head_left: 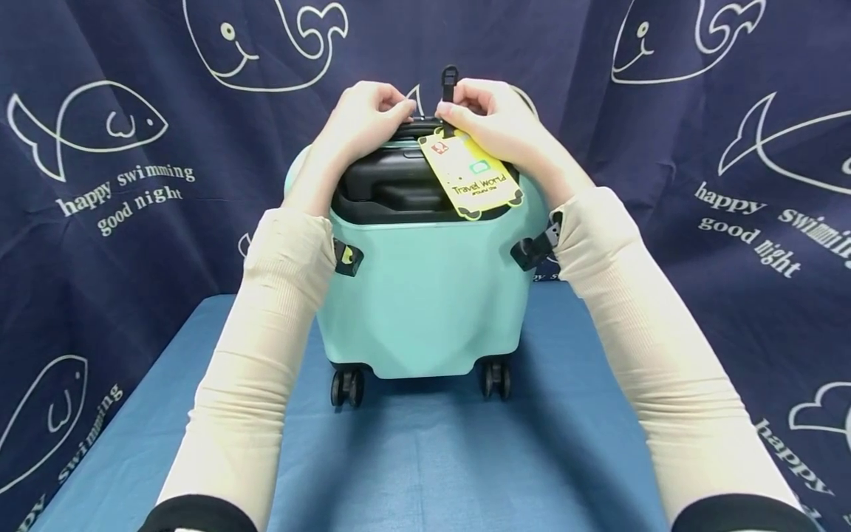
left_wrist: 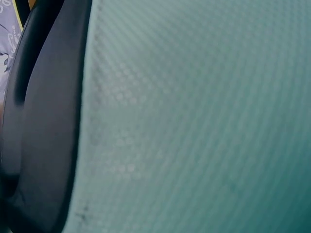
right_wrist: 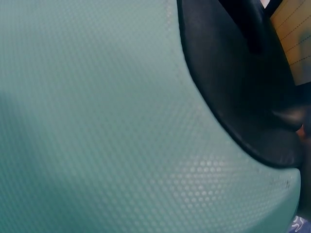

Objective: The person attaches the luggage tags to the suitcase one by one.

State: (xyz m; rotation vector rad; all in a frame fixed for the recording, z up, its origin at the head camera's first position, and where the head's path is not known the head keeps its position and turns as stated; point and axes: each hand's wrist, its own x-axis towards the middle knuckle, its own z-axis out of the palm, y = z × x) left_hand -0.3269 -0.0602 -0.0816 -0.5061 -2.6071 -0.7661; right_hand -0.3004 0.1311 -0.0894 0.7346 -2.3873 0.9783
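A mint-green suitcase [head_left: 428,295] stands upright on its black wheels, its dark recessed top panel [head_left: 399,185] facing me. My right hand [head_left: 495,111] pinches the black strap [head_left: 449,83] of a yellow luggage tag [head_left: 473,174] between thumb and fingers, and the strap's end sticks up above them. The tag, printed "Travel World", hangs over the dark panel. With bent fingers, my left hand [head_left: 368,118] is at the left of the black carry handle [head_left: 419,128]; its grip is hidden. Both wrist views show mostly textured green shell [left_wrist: 194,116] [right_wrist: 97,121], with neither hand clearly visible.
A blue cloth covers the table [head_left: 419,451] under the suitcase. Behind and beside it hangs a navy curtain [head_left: 219,185] with white fish and whale drawings. Black wrist straps with small devices [head_left: 532,250] sit at both cuffs, close to the suitcase's sides.
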